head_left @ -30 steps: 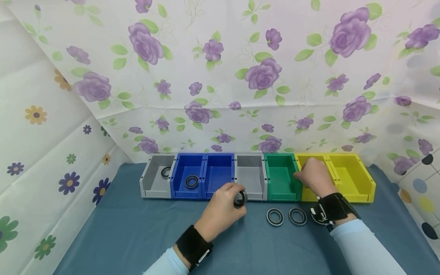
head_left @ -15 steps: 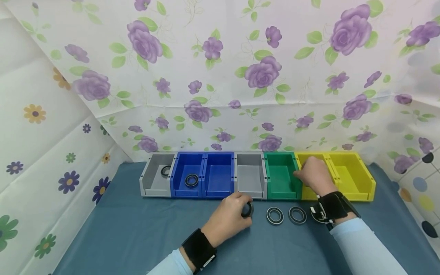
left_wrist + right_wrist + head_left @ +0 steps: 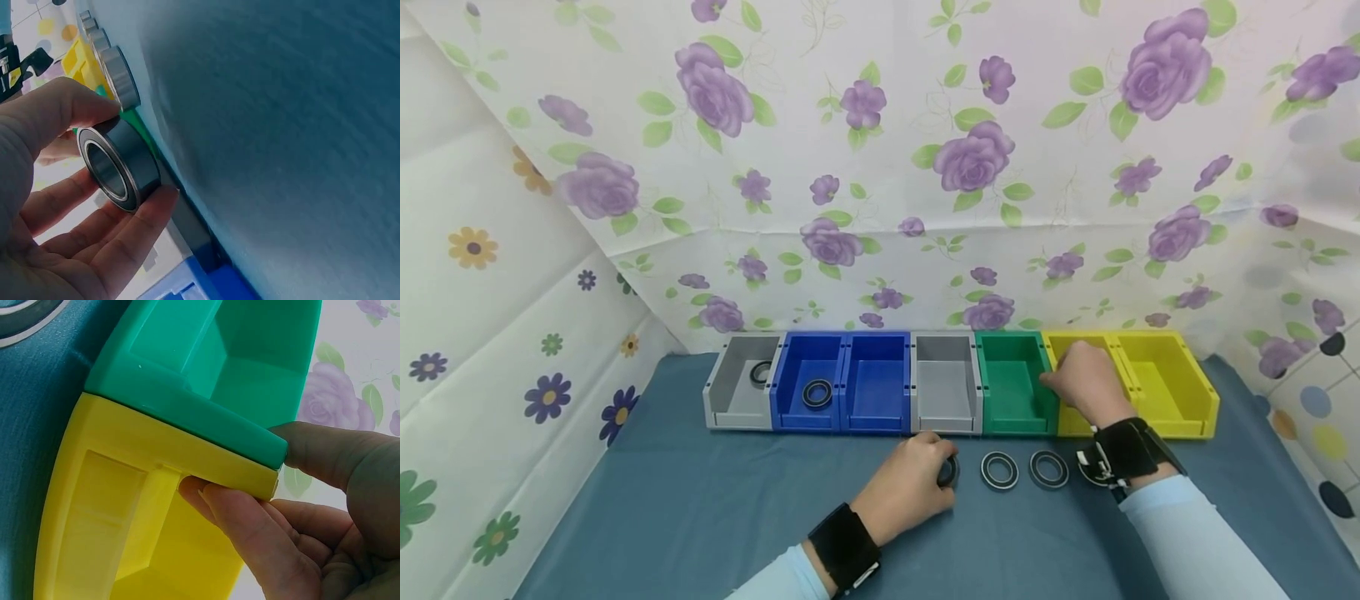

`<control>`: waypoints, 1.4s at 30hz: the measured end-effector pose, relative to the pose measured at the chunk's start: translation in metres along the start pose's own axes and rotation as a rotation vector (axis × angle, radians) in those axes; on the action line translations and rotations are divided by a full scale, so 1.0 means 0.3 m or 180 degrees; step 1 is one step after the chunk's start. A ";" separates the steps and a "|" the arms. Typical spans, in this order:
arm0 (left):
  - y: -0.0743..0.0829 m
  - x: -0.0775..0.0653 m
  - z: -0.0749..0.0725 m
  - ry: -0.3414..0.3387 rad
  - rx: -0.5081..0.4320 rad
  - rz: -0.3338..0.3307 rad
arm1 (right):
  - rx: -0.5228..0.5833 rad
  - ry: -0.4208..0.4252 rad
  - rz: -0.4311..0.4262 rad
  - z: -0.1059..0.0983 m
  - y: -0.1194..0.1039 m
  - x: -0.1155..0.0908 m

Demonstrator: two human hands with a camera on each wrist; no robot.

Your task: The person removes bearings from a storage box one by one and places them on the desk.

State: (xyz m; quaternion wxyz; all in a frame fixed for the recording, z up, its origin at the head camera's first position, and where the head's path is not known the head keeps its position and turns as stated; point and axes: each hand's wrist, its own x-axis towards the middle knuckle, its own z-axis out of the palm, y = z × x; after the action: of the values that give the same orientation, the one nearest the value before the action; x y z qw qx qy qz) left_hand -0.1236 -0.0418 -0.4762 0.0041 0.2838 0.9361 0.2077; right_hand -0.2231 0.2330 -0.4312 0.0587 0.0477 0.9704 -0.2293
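Observation:
My left hand point(image 3: 904, 490) pinches a ball bearing point(image 3: 139, 159) between thumb and fingertips, low over the cloth in front of the grey bin. The bearing is a steel ring with a dark seal, tilted on its edge in the left wrist view. On the right, my other hand point(image 3: 1088, 382) grips the adjoining walls of the green bin point(image 3: 159, 372) and the yellow bin point(image 3: 94, 434), thumb on the green side and fingers inside the yellow. Two more bearings lie flat to the right of the left hand, one point(image 3: 987, 472) beside another point(image 3: 1036, 470). A further ring is partly hidden under the right wrist.
A row of bins stands along the back: a grey bin point(image 3: 737, 421) and a blue bin point(image 3: 806, 424) each with one bearing inside, another blue bin point(image 3: 880, 383), a grey bin point(image 3: 945, 383), then green and yellow. A flowered sheet point(image 3: 880, 167) hangs behind, over blue cloth point(image 3: 700, 517).
My left hand has moved right and a little nearer the front with its bearing, toward the two bearings on the cloth. The right hand has stayed at the bin walls.

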 end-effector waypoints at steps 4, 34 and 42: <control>0.009 0.002 0.009 -0.0063 0.0048 0.0025 | -0.0003 0.0015 -0.0015 0.001 0.001 0.001; 0.018 0.016 0.036 -0.0224 0.0513 0.0158 | 0.0012 -0.0035 -0.0002 -0.005 -0.008 -0.003; 0.021 0.017 0.036 -0.0234 0.0509 0.0111 | -0.0010 -0.0023 0.0005 -0.002 -0.003 -0.001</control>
State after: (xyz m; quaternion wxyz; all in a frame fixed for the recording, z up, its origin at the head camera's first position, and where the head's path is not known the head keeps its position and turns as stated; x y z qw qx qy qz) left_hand -0.1232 -0.0300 -0.4830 0.0122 0.3069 0.9438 0.1218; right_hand -0.2230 0.2324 -0.4302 0.0624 0.0475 0.9705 -0.2279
